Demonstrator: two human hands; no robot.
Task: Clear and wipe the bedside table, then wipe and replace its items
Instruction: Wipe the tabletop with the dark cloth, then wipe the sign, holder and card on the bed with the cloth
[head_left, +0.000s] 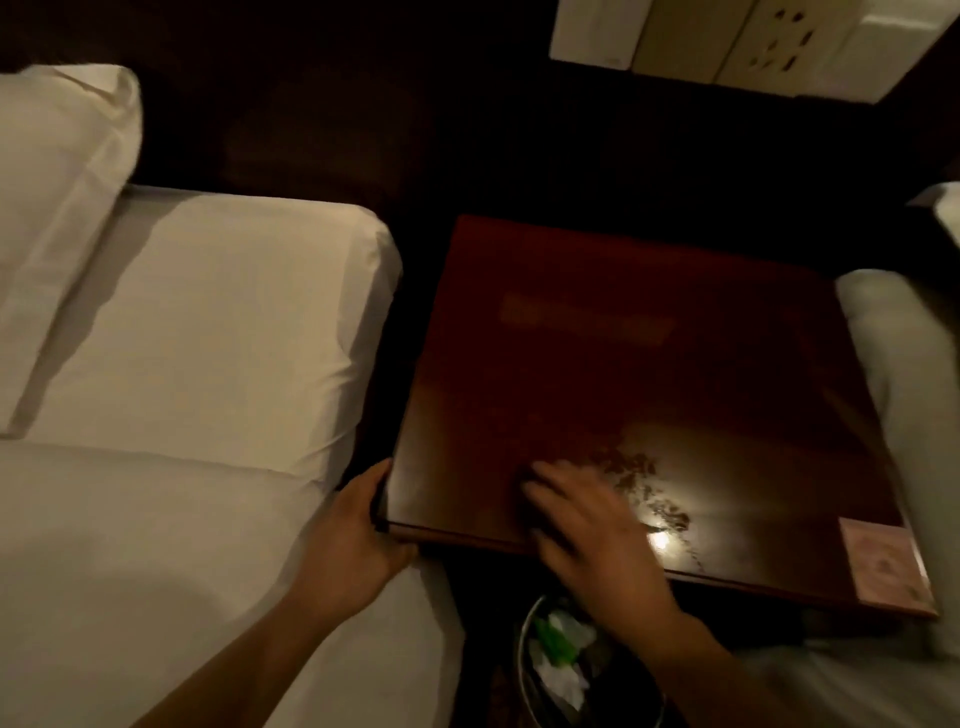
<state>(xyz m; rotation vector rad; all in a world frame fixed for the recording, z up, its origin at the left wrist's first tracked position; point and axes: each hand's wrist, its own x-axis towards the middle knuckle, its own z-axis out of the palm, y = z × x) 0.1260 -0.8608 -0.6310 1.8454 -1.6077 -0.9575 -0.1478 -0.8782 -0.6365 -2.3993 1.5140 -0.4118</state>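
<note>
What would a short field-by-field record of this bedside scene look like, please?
left hand: grips the near-left corner of the bedside table
right hand: flat on the table's top, fingers spread, blurred; no cloth visible
surface: dark glossy wood, mottled marks beside the right hand
pink card: on the table's near-right corner
waste bin: below the table's front edge, holding rubbish
bed: white, left of the table, with a pillow

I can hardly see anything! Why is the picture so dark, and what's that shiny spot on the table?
Head view: the room is dimly lit, so the wall behind goes nearly black; the spot is glare, a light mirrored in the polished table; the right hand looks smeared from motion blur.
</note>
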